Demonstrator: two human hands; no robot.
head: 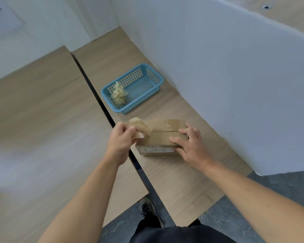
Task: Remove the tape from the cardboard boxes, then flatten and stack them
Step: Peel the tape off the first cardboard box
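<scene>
A small brown cardboard box (162,137) lies on the wooden table, its top flaps closed with a seam across the middle. My right hand (188,144) presses flat on the box's right end, fingers spread. My left hand (120,137) pinches a crumpled strip of clear tape (139,126) at the box's left end; part of the tape still clings to the box top. A white label shows on the box's near side.
A blue plastic basket (148,92) stands behind the box, holding a wad of crumpled tape (118,94). A white partition wall (235,76) runs along the right. A dark gap (102,106) separates this table from another on the left.
</scene>
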